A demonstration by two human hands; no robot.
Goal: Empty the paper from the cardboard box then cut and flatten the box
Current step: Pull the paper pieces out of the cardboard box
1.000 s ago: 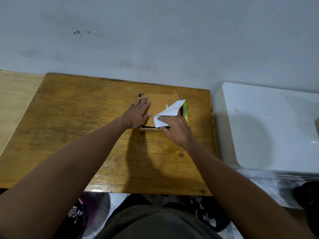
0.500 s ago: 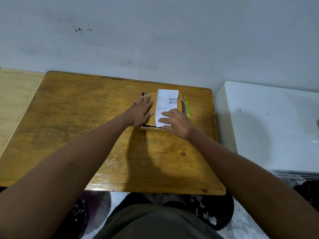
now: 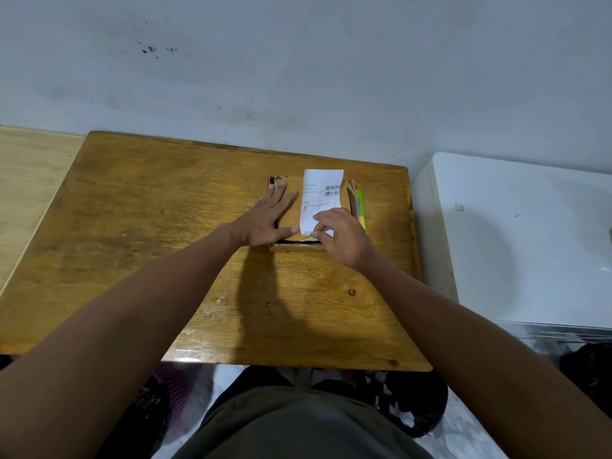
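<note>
The wooden tabletop [image 3: 139,246] carries the cardboard box [image 3: 294,223] near its far right corner. The left hand [image 3: 268,217] lies flat on the box with fingers spread, probably to keep it steady. The right hand [image 3: 341,240] pinches the lower edge of the white paper [image 3: 321,197], which lies on the box top.

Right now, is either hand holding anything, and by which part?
Right hand pinches the white paper at its near edge; left hand lies flat on the cardboard box.
</note>
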